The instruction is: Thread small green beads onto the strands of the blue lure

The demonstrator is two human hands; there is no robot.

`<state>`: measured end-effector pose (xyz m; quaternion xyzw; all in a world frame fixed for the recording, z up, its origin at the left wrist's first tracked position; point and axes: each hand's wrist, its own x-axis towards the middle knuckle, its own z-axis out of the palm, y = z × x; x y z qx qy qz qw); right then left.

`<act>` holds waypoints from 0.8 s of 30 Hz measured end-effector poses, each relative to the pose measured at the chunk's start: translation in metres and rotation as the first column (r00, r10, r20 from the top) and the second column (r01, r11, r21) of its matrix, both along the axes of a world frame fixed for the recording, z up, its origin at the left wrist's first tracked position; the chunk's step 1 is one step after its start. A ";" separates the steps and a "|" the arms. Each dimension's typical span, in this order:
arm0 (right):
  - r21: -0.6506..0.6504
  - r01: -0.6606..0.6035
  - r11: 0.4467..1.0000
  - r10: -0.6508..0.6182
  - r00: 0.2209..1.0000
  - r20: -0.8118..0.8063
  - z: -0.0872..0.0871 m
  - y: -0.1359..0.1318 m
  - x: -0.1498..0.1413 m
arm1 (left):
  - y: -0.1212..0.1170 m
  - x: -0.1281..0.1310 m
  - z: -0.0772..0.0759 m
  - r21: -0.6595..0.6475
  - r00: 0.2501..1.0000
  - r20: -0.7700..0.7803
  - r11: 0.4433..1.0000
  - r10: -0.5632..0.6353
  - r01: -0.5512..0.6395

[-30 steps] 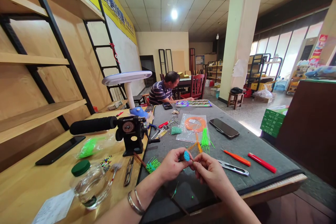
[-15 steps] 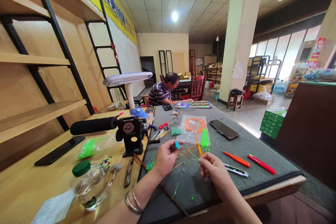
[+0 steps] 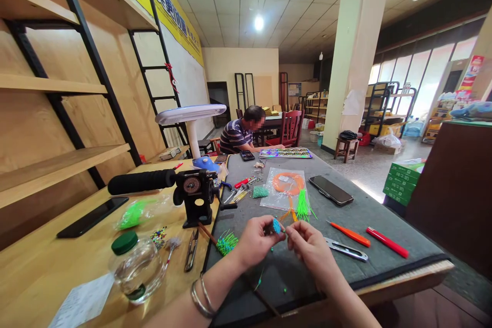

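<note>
In our head view, our left hand (image 3: 255,242) and right hand (image 3: 309,251) together, fingertips pinching a small blue beaded piece (image 3: 277,226) above the gray counter (image 3: 384,241), green bristle bundle (image 3: 226,243) near left, steel seam cutter (image 3: 346,249) near right, bagged orange cord (image 3: 286,187) farther off

My left hand (image 3: 255,242) has moved toward four o'clock to meet my right hand (image 3: 309,252), and the teal beaded tuft (image 3: 276,226), earlier in my left hand alone, now sits pinched between both.
</note>
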<state>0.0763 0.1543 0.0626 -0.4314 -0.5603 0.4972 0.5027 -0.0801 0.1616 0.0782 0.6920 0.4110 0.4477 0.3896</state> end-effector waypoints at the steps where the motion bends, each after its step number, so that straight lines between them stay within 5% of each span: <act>1: 0.012 0.026 1.000 -0.025 0.999 -0.025 0.000 0.000 0.001 | 0.001 0.000 0.001 -0.057 0.997 0.073 0.998 0.000 0.004; 4: -0.026 -0.025 0.999 0.023 0.997 -0.067 0.000 -0.001 0.002 | 0.003 0.001 0.003 -0.166 0.971 0.240 0.986 0.016 0.025; 9: -0.037 -0.086 0.996 0.087 0.996 0.020 -0.004 -0.001 0.002 | 0.001 0.002 0.004 -0.214 0.956 0.292 0.977 0.038 0.026; 14: 0.247 0.061 0.967 -0.120 0.965 0.233 -0.008 -0.002 0.006 | 0.000 0.001 0.003 -0.203 0.972 0.234 0.977 -0.012 0.061; 24: 0.359 0.044 0.932 -0.180 0.918 0.354 0.001 -0.010 0.015 | 0.000 0.000 0.003 -0.021 0.998 0.008 0.998 -0.056 0.056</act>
